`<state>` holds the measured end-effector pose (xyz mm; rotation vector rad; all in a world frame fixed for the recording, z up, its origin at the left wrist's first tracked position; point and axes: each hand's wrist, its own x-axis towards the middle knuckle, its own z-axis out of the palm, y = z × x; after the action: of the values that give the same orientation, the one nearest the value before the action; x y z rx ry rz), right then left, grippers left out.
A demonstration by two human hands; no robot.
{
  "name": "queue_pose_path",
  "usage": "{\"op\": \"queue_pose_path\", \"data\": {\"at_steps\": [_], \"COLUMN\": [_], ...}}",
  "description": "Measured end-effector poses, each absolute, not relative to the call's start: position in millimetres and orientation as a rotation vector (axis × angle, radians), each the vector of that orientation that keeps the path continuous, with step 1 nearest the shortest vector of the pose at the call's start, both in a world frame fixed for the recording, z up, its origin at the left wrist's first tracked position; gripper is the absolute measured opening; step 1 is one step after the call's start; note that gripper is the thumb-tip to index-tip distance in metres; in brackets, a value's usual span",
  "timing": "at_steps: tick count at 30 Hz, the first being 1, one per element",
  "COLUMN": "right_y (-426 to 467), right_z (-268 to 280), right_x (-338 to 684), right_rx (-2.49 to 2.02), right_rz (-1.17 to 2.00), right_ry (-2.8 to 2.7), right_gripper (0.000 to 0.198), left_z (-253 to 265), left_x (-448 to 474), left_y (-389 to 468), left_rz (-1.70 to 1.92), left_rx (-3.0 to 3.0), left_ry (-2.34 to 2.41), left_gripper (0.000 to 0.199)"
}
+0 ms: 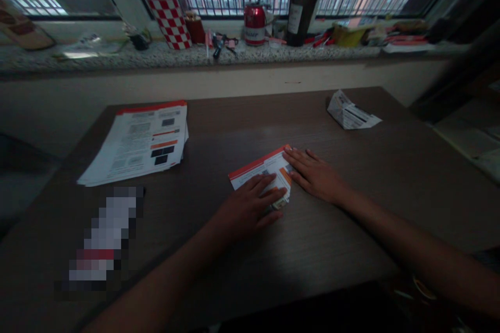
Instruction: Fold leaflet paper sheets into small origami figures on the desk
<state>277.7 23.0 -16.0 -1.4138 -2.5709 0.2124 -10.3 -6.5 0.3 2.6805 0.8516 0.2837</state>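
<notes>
A folded sheet of printed paper (255,166) with a red-orange edge lies on the brown table between my hands. My left hand (253,203) rests across its lower part, palm down with the fingers stretched out. Flat against its right corner, my right hand (314,174) touches the paper with extended fingers. The part of the paper under my left hand is hidden. Farther back on the right stands a folded paper shape (351,112) with printed text, apart from both hands.
At the back left lies a stack of printed sheets (144,140). A pixelated, phone-shaped object (105,234) is at the front left. The stone windowsill (234,57) behind the table holds a red can (254,23), a dark bottle (302,13) and a red-and-white checkered box (169,18).
</notes>
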Motion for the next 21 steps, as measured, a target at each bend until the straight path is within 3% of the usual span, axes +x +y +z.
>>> {"op": "queue_pose_path", "data": {"at_steps": [12,21], "right_y": [20,18], "right_z": [-21,-14], "right_x": [267,274], "right_rx": [-1.532,-1.242], "right_rz": [0.184,0.202], "right_ry": [-2.469,-2.568], "right_gripper": [0.072,0.071], "left_z": [1,-2], "left_x": [-6,-7], "left_y": [-13,-16], "left_rz": [0.25,0.252], "left_rx": [2.706,2.694], "left_ry": [0.902,0.869], "left_gripper": [0.055,0.055]}}
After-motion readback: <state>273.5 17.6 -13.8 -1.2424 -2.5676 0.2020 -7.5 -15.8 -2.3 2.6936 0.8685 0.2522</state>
